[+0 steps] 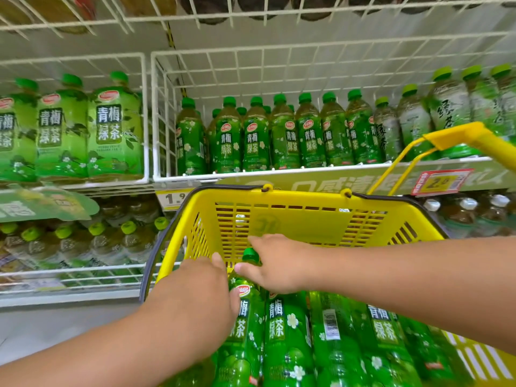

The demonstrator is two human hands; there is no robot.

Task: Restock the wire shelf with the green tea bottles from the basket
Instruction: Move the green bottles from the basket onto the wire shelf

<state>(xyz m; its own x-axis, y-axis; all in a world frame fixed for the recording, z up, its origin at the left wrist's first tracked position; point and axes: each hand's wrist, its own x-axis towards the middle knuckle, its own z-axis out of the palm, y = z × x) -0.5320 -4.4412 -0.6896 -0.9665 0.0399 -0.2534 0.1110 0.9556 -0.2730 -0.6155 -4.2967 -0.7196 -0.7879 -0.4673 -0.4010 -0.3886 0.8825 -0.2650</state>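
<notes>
A yellow basket [282, 202] sits low in front of me, with several green tea bottles [290, 336] lying side by side in it. Both my hands are down in the basket on the leftmost bottle [245, 317]. My left hand [195, 291] wraps its body from the left. My right hand [279, 263] grips its neck just under the green cap [250, 255]. Above the basket, the white wire shelf [251, 174] holds a row of matching green tea bottles [279, 135] standing upright.
Larger green tea bottles [64, 129] fill the wire bin to the left. Paler tea bottles [446, 113] stand at the right of the shelf. The basket's yellow handle [458, 138] rises at the right. Price tags [441, 181] hang on the shelf edge; more bottles [83, 241] stand below.
</notes>
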